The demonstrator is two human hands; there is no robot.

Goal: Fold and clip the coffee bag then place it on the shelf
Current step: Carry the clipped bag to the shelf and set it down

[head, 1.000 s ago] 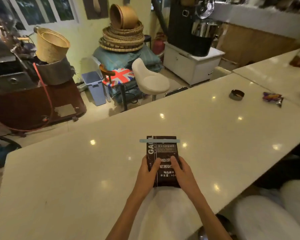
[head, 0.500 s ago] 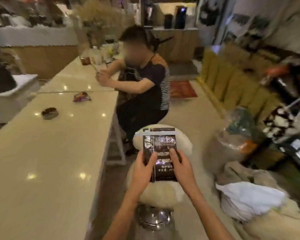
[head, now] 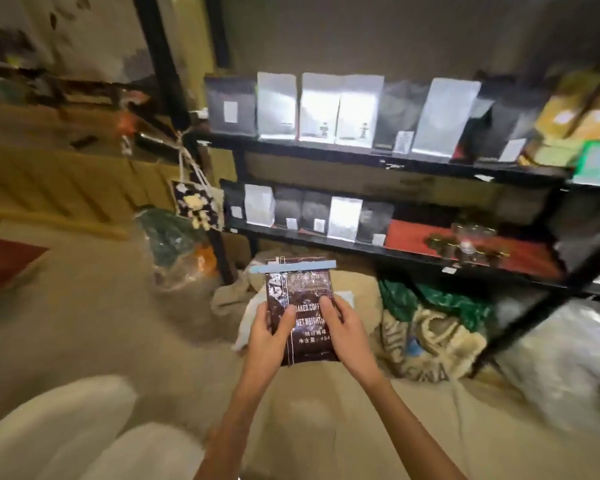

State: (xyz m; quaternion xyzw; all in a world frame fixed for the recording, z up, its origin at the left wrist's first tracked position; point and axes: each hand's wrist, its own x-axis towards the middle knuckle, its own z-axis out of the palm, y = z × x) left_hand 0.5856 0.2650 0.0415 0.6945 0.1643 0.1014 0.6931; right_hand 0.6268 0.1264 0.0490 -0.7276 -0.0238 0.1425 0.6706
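Note:
The dark brown coffee bag (head: 300,296) with white lettering is held upright in the air in front of me. A pale blue clip (head: 293,266) runs across its folded top. My left hand (head: 269,336) grips the bag's left edge, thumb on the front. My right hand (head: 345,327) grips its right edge the same way. The black shelf (head: 388,161) stands just beyond the bag, with two boards in view. Silver and black pouches (head: 340,109) line the upper board, and more pouches (head: 305,211) fill the left part of the lower board.
A red mat (head: 409,233) with small jars (head: 468,245) covers the lower board's right part. Burlap sacks (head: 430,336) and green bags lie on the floor under the shelf. A patterned tote (head: 198,206) hangs from the shelf's left post. My light trousers (head: 70,431) show at bottom left.
I have turned away from the white counter, past a seated person, and now face the shelf. The clipped bag stays held in both hands throughout.

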